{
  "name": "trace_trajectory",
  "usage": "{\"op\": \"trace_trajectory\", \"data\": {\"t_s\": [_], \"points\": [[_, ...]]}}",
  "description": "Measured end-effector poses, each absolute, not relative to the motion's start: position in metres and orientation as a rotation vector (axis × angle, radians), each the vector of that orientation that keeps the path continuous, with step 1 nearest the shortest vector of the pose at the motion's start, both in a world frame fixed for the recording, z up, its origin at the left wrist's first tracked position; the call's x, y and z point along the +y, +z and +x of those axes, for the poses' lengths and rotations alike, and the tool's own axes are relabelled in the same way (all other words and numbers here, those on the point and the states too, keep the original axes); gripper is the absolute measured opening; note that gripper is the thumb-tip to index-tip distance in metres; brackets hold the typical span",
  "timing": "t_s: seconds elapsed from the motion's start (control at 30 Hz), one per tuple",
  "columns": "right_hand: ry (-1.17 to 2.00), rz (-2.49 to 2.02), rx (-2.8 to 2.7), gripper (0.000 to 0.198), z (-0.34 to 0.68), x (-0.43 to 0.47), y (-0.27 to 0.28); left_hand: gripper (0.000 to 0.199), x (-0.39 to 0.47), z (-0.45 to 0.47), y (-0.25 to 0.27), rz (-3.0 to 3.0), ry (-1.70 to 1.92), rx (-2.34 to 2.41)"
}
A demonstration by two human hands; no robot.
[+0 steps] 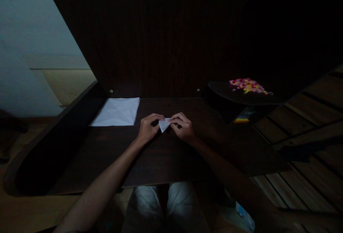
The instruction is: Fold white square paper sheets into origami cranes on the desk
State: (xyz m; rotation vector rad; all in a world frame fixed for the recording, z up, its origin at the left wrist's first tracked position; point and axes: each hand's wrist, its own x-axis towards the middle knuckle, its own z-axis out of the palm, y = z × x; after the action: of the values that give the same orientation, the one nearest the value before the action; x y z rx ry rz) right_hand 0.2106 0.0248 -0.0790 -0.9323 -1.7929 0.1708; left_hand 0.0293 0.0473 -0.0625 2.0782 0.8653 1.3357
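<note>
Between my two hands, over the dark wooden desk [160,161], is a small piece of folded white paper [164,124] with a point facing me. My left hand [149,127] pinches its left edge between thumb and fingers. On the other side, my right hand [182,126] grips the right corner with its fingertips. Creases and layered flaps show on the paper, though the fingertips cover its side corners. To the left of my left hand lies a stack of creased white paper sheets [118,112].
Many small colourful pieces [249,85] lie heaped on a raised side shelf [227,92] at the right. Beneath it sits something with yellow and orange stripes [242,119]. A tall dark panel [160,36] closes off the back, and a curved side board [50,136] bounds the left.
</note>
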Motion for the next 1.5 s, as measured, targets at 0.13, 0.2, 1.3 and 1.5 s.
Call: {"op": "trace_trajectory", "data": {"t_s": [0.13,0.2,1.3,1.5], "points": [[0.105,-0.926,-1.805,0.015,0.211,0.025,-0.08,0.01,0.043,0.029,-0.063,2.165,1.368,0.86],[0.099,-0.929,-1.804,0.015,0.211,0.024,-0.079,0.01,0.043,0.029,-0.065,2.182,1.415,0.855],[1.015,-1.05,-1.414,0.029,0.207,0.026,-0.074,0.032,0.048,0.032,-0.061,1.576,0.904,0.819],[1.065,-1.056,-1.38,0.033,0.208,0.026,-0.071,0.031,0.045,0.033,-0.059,1.515,0.678,0.741]]}}
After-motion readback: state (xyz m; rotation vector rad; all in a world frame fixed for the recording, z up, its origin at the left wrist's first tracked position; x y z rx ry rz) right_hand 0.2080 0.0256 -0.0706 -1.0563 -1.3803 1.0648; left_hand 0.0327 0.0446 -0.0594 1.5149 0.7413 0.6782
